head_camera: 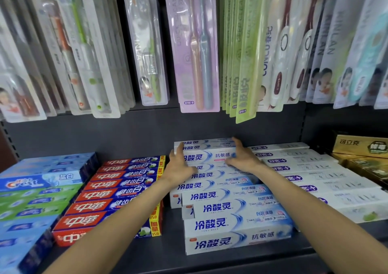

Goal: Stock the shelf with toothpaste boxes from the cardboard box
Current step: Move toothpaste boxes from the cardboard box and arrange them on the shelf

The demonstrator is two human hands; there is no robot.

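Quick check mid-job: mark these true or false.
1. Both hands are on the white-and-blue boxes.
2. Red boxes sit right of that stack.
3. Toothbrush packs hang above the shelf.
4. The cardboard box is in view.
1. True: the left hand and right hand grip a white-and-blue box at the back.
2. False: the red boxes lie to its left.
3. True: toothbrush packs hang above.
4. False: no cardboard box shows.
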